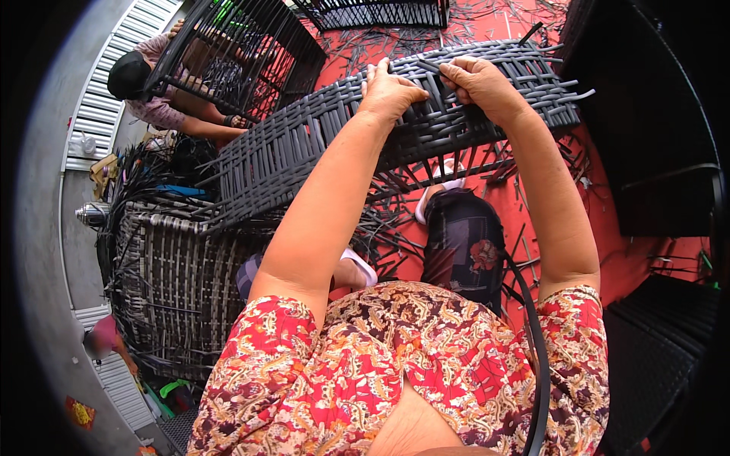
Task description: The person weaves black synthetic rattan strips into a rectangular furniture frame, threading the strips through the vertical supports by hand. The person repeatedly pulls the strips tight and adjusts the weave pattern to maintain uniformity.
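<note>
A dark grey woven wicker panel (293, 140) on a black frame lies slantwise in front of me. My left hand (389, 95) rests on its top with the fingers stretched out and the thumb pointing right. Beside it, my right hand (479, 85) is closed in a pinch on a grey wicker strip (430, 68) at the weave. Between the hands is a gap in the weaving. Loose strip ends (576, 93) stick out at the panel's right end.
Strip offcuts (525, 235) litter the red floor (608, 262). At the left, a person (156, 99) in a black cap sits by a black slatted frame (236, 57). A large woven piece (179, 281) lies near my left side. Dark woven panels (658, 334) stand right.
</note>
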A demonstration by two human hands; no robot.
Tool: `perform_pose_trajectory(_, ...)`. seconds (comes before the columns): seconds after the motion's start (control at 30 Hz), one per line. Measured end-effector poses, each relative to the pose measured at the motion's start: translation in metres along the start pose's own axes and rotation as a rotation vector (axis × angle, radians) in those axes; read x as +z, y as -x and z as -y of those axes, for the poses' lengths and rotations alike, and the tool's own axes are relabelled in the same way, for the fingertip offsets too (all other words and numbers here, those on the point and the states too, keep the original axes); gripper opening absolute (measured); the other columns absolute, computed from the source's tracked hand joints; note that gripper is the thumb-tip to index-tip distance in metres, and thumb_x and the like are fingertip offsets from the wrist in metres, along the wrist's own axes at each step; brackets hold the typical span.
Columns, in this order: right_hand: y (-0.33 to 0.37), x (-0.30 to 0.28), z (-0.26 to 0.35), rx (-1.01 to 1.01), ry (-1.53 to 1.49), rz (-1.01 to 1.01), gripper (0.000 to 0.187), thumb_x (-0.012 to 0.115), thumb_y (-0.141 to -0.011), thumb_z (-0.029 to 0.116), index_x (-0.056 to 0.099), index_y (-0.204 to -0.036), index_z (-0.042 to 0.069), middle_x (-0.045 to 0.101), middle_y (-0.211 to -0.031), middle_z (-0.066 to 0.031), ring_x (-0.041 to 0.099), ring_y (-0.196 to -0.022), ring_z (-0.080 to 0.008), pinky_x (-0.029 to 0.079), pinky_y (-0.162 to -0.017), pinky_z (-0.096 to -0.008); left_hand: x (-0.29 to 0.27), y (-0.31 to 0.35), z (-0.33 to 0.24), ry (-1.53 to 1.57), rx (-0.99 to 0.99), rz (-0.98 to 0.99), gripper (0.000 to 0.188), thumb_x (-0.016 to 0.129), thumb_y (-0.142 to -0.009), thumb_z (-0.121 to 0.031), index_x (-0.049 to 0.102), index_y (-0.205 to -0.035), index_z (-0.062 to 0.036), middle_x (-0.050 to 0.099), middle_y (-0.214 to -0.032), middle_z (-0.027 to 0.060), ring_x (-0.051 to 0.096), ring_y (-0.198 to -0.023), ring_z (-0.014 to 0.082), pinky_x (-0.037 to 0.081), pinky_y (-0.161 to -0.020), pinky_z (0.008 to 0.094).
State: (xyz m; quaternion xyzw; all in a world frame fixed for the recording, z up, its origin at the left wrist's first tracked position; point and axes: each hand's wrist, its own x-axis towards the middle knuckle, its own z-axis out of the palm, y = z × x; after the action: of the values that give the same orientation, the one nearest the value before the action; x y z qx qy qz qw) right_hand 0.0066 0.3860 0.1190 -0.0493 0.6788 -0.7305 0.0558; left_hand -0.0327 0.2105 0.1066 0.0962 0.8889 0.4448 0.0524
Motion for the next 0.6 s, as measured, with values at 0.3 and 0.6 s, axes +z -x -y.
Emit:
perform_pose_trajectory(0.3,0.005,-0.014,0.013,-0.037,0.887,-0.003,0.023,0.058,-0.085,0.02,0.058,-0.079,-0.001,0.054,-0.064,-0.0045,0.047,-0.062,-0.0128,0.041,-0.059,-0.0307,0.001,-0.004,0.016,0.381,0.105,0.029,0.016,0.071,-0.061,-0.009,0.071,-0.076,-0.0018,0.031,-0.138,0.0186,0.023,-0.13,0.028,0.022,-0.102,0.0389)
perform_pose_trajectory(0.6,-0.014,0.0,0.019,-0.031,1.055,0.223,0.022,0.058,-0.083,0.023,0.06,-0.078,0.002,0.058,-0.066,-0.0085,0.051,-0.061,-0.0167,0.042,-0.06,-0.0323,-0.002,-0.001,0.013,0.386,0.122,0.055,0.017,0.07,-0.062,-0.009,0.071,-0.078,-0.0018,0.032,-0.138,0.0213,0.021,-0.131,0.0286,0.019,-0.104,0.0397)
